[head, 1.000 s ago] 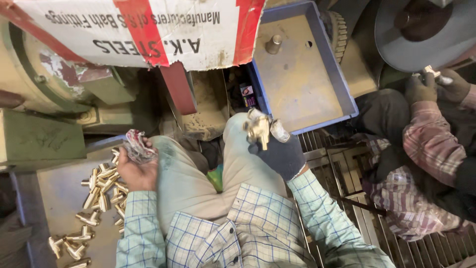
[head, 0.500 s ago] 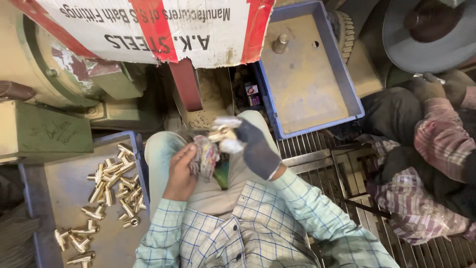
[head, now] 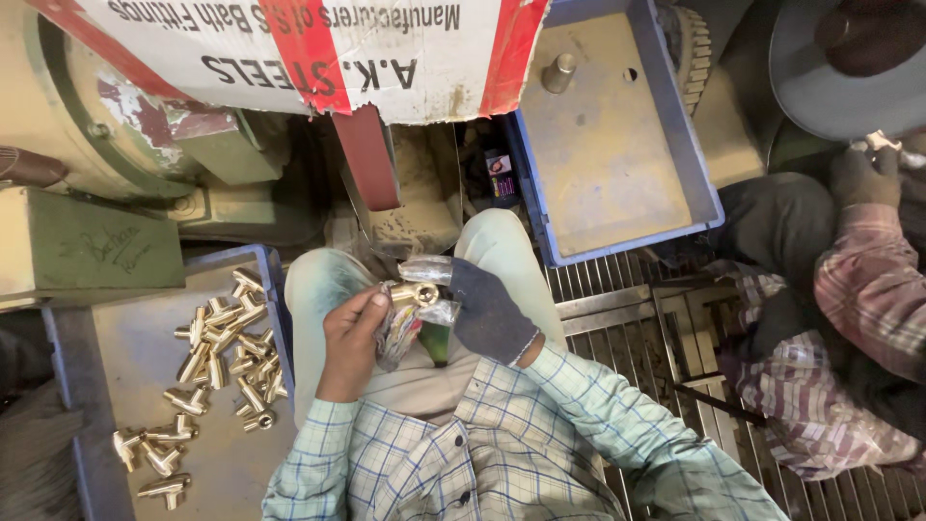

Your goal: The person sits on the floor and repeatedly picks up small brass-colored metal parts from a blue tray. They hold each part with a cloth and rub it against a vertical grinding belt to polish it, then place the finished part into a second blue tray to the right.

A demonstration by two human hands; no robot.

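Over the lap, the bare left hand (head: 349, 340) is curling its fingers around a crumpled rag (head: 397, 333), while the gloved right hand (head: 487, 311) is pinching a brass fitting (head: 415, 293) against it. More brass fittings (head: 227, 342) are lying in the tray (head: 106, 347) at the person's left.

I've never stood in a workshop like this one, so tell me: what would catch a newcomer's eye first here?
At the centre, the person's bare left hand and dark-gloved right hand meet over the lap around a shiny brass fitting, with a crumpled cloth under it. To the left, a heap of brass fittings lies in a blue tray. Above hangs a white and red printed board, with a nearly bare blue tray at its right.
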